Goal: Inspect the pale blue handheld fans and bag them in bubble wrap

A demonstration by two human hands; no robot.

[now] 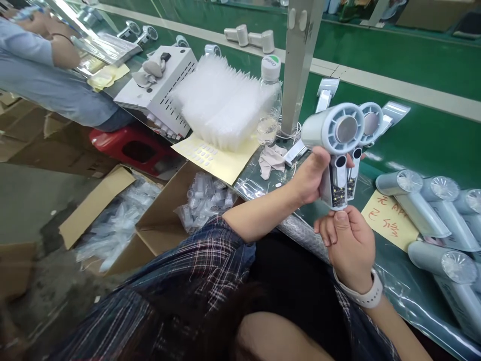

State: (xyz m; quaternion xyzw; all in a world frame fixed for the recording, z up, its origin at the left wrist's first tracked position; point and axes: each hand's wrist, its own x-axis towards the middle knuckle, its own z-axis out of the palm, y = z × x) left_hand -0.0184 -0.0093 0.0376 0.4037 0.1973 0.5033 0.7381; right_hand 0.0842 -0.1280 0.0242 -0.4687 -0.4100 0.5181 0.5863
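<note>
Green and glossy, the bench (391, 273) runs slantwise past open cartons on the workshop floor. Raised over its near edge are two pale-blue fans — the near fan (315, 129) and, just behind it, the second fan (371, 123) — their handles open on circuit boards. The left hand (310, 173) grips them below the heads, thumb pressed to the near one, the other fingers mostly hidden behind. The right hand (349, 240) sits at the handles' bottom end, fingers curled together; whether they pinch anything I cannot tell. A white wristband (370, 298) circles that wrist.

Beside the hands, to the right, a yellow note (391, 223) with red writing lies next to more blue fans (424, 208), clear film over their round ends. Leftward come a crumpled cloth (271, 160), a bottle (271, 98), a stack of white foam (221, 100) and a yellow sheet (229, 171). Below, a carton (158, 220) holds bagged parts (116, 228). Farther off, a white metal box (161, 93) stands near a co-worker (56, 98) in blue and a red stool (112, 143).
</note>
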